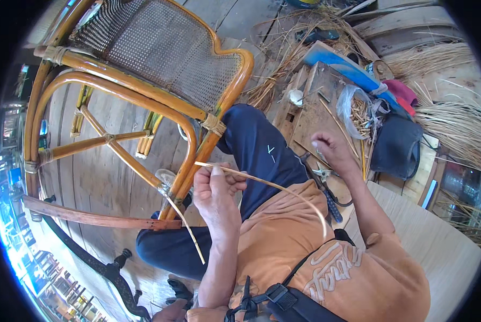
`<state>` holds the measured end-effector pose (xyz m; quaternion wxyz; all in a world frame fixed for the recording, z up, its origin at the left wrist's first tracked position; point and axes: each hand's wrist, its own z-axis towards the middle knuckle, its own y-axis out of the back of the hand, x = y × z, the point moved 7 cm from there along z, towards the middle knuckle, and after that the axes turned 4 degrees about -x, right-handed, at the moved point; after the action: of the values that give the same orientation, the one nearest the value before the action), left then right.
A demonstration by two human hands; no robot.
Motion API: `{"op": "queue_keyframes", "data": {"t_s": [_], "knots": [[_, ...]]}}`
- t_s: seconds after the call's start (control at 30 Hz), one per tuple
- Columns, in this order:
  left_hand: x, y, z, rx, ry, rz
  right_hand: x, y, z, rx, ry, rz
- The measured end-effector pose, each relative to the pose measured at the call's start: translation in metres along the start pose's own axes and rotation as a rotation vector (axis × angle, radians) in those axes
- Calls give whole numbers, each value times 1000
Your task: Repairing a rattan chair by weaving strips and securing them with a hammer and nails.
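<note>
My left hand (215,189) pinches a thin pale cane strip (272,187) that curves rightwards over my orange shirt. It is held close to the front leg of a rattan chair (160,59) lying tilted against my dark blue trouser leg (262,147). Another loose strip (186,226) hangs down from a wrapped joint on the chair leg. My right hand (329,151) reaches out to the right over a wooden work box (310,115), fingers curled, next to scissors (322,173); whether it holds anything small I cannot tell.
A clear plastic bag of cane pieces (358,110), a dark cap (397,146) and a blue board (348,67) lie by the box. Bundles of cane strands (455,121) spread at the right. A plywood sheet (439,247) sits lower right, plank floor (90,177) under the chair.
</note>
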<state>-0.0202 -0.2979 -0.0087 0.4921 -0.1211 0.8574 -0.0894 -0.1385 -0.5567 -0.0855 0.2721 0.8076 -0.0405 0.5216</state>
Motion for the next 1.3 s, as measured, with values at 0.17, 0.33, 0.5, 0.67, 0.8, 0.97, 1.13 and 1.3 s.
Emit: {"op": "queue_keyframes", "data": {"t_s": [0.17,0.33,0.5,0.67,0.8,0.97,1.13,1.3], "knots": [[18,35,18,-122,48,15,-46,-23,-15,17,-120,-20],[29,54,26,-177,57,51,-30,-34,-17,-14,-69,-39],[32,53,30,-177,49,107,13,-50,-8,22,135,-105],[40,51,33,-172,72,183,65,-72,-2,129,589,-267],[46,55,38,-172,99,172,52,-93,1,353,635,-360],[40,52,38,-192,84,161,70,-89,-2,299,683,-369],[20,45,31,-207,29,152,79,-66,-11,178,580,-261],[-6,43,27,-207,1,51,52,-33,-27,23,38,108]]}}
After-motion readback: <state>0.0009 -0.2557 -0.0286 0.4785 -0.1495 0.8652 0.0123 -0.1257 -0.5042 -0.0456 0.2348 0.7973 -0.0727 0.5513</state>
